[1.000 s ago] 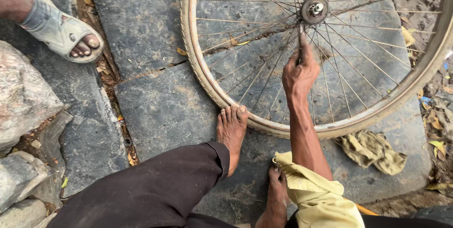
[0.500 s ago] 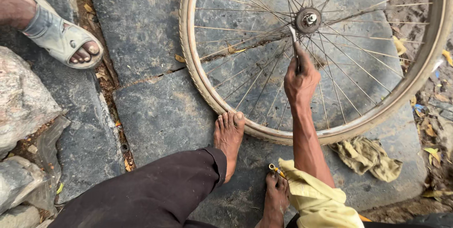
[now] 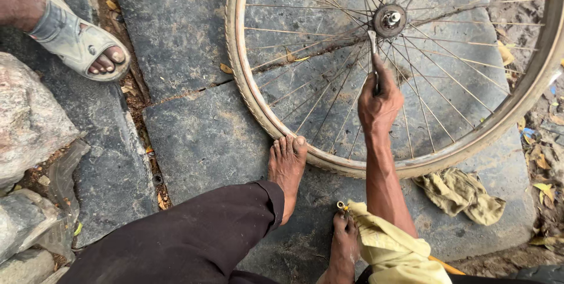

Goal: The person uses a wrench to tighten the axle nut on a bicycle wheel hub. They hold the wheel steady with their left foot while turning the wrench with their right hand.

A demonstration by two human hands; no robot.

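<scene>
— How many of each down there?

— One bicycle wheel (image 3: 329, 84), lying flat on the dark stone slabs (image 3: 194, 137), with one hub (image 3: 389, 19) at its centre and thin spokes (image 3: 305, 46) too many to count. One slim metal tool (image 3: 372, 49), upright between the spokes just beside the hub. One crumpled olive rag (image 3: 461, 193) on the slab, just outside the rim (image 3: 247, 90). Two hands in view, and two bare feet

— And any other feet?

— One more, a sandalled foot (image 3: 76, 40) at the upper left, belonging to somebody else, well apart from the wheel. Also rough grey rocks (image 3: 29, 125) along the left edge

— Pose of the right hand?

— Right hand (image 3: 380, 104) reached forward over the wheel, forearm straight and rising from a yellow sleeve (image 3: 393, 249), back of the hand up. Fingers (image 3: 379, 75) together, clamped round the lower end of the tool, its tip standing near the hub

— And the left?

— Left hand (image 3: 345, 243) low, near the bottom edge, just outside the rim, pressed against the yellow sleeve. Something small and brassy (image 3: 341, 206) at its fingertips; can't tell whether pinched or merely touching

— The feet?

— One bare foot (image 3: 288, 172) planted with toes touching the near rim, dark trouser leg (image 3: 188, 243) behind it
</scene>
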